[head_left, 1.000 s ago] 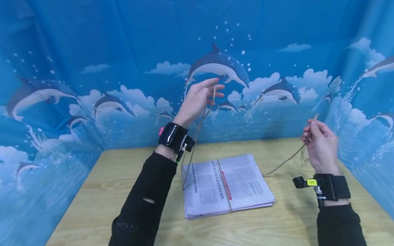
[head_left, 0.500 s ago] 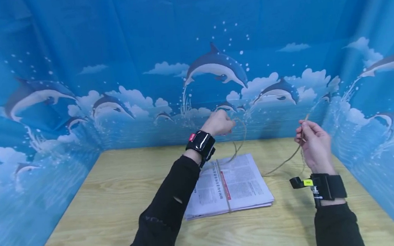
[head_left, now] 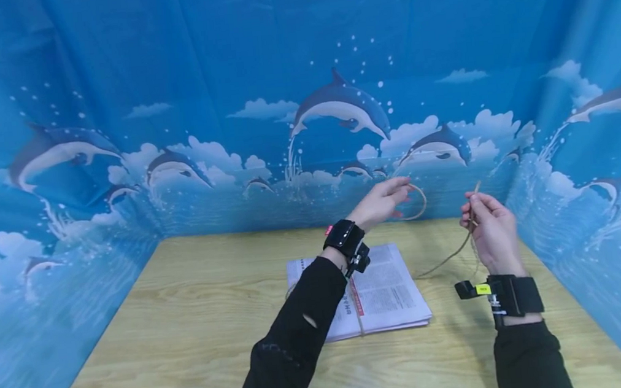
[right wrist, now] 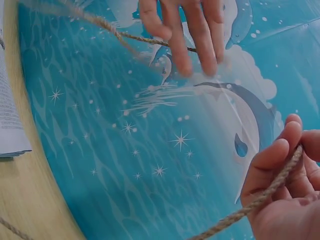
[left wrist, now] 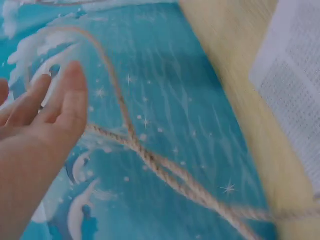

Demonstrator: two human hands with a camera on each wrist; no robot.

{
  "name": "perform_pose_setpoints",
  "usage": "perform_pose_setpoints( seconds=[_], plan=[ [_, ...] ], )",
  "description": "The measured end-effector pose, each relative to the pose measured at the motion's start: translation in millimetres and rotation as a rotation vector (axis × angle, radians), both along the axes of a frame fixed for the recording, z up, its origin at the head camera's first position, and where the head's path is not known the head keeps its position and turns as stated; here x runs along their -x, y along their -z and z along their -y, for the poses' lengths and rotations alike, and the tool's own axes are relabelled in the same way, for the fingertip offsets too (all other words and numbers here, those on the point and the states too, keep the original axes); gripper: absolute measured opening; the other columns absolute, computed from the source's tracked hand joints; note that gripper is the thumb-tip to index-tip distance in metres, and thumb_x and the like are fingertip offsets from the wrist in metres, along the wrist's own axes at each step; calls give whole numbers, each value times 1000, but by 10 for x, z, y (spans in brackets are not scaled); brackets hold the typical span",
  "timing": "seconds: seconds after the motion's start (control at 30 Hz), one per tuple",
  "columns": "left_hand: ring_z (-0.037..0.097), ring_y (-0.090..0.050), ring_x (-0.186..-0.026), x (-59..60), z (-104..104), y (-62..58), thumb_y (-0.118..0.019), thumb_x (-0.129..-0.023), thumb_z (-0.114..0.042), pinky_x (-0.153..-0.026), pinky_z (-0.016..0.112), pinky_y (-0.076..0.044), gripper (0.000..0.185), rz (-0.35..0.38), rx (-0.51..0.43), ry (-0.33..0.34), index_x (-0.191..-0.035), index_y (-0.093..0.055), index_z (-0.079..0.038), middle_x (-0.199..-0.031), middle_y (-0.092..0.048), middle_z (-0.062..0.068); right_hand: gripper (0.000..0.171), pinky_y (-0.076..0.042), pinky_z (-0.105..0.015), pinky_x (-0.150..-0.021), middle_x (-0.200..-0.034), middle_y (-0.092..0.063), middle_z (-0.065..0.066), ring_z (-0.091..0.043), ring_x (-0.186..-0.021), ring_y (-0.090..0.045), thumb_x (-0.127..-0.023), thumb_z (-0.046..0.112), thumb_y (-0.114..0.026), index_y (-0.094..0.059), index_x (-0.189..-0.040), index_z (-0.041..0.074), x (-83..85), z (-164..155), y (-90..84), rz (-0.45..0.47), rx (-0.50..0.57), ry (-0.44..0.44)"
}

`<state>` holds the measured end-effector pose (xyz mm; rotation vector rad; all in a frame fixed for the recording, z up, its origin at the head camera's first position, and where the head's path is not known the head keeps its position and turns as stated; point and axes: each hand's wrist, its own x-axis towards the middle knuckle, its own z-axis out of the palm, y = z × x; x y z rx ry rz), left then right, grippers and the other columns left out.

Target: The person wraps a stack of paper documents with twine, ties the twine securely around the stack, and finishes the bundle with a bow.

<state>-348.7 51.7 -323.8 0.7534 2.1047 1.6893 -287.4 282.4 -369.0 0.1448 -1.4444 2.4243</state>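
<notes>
A flat stack of newspapers lies on the table with twine around its middle. My left hand is raised beyond the stack, its fingers extended. A loop of twine stands out past those fingers, and a strand runs behind and between them in the right wrist view. Whether the left thumb holds it is hidden. To the right of the stack, my right hand pinches the other length of twine between thumb and fingers. Its short tip sticks up above them, and the strand sags back to the stack's right side.
A wooden table carries the stack. Blue curtain printed with dolphins and clouds encloses the back and both sides. Straps with small cameras sit on both wrists, and the left forearm passes over the stack's left part.
My left hand has come down and moved right across the stack, carrying its twine loop toward the right hand. Its fingers, curled half a second ago, are extended now. The right hand shifted slightly left.
</notes>
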Motion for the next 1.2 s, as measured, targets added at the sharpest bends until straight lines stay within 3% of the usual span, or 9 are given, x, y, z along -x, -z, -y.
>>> perform_pose_setpoints(
  seconds=[0.13,0.27,0.37,0.5,0.73,0.83,1.0,1.1,1.2],
  plan=[
    [23,-38,-143,-25,-30,-1,-33,-108,-15,-109,35,-41,50,-146,340,58,-157,-21,-16,-156,-37,8,18,-50,-21,-60,-82,-66,-3,-11,-71,-60,-95,17,-62,-66,-107,4,23,6,-8,-6,-13,-13],
    [23,-56,-125,-17,62,79,-34,-105,-9,-93,29,-48,50,-258,622,58,-154,-29,-14,-149,-47,10,16,-51,-22,-60,-82,-66,-4,-11,-70,-60,-96,15,-61,-66,-106,4,46,0,-22,-20,-8,-40],
    [23,-66,-104,11,200,184,-38,-105,-9,-76,28,-50,43,-245,651,45,-148,-42,-12,-135,-58,13,16,-51,-22,-61,-82,-66,-3,-11,-71,-59,-96,16,-60,-67,-107,5,52,-4,-32,-19,-29,-45],
    [23,-69,-96,58,402,351,-48,-103,-12,-77,29,-55,31,-234,685,-9,-131,-61,-9,-123,-65,13,19,-50,-22,-62,-84,-66,-3,-11,-72,-59,-96,17,-61,-65,-110,4,55,-4,-32,-6,-58,-53],
    [11,-51,-76,89,544,767,-63,-96,-17,-67,25,-42,12,-315,902,-135,-90,-69,-9,-90,-60,-2,17,-50,-21,-62,-84,-66,-2,-10,-73,-58,-96,17,-61,-66,-108,6,59,-17,-1,15,-91,-67],
    [12,-41,-69,97,514,933,-63,-95,-16,-63,26,-34,19,-367,942,-158,-79,-58,-7,-78,-47,-2,16,-51,-21,-62,-84,-66,-3,-10,-73,-59,-96,16,-61,-66,-108,6,55,-21,12,12,-85,-77],
    [11,-44,-62,118,467,1137,-67,-92,-14,-59,25,-36,27,-423,935,-195,-67,-56,-14,-66,-48,-5,16,-51,-21,-61,-85,-65,-2,-10,-74,-60,-97,16,-61,-66,-108,6,36,-17,29,28,-81,-88],
    [10,-45,-58,133,462,1172,-69,-90,-19,-55,23,-37,30,-358,846,-240,-63,-57,-16,-61,-48,-6,16,-51,-21,-61,-84,-66,-1,-10,-74,-60,-97,17,-61,-66,-108,6,27,-13,35,35,-81,-89],
    [10,-43,-55,140,450,1093,-70,-89,-24,-53,22,-35,29,-309,709,-340,-63,-62,-14,-61,-49,-7,17,-51,-21,-62,-85,-66,-1,-10,-75,-60,-97,17,-61,-66,-109,6,28,-13,36,30,-85,-87]
  ],
)
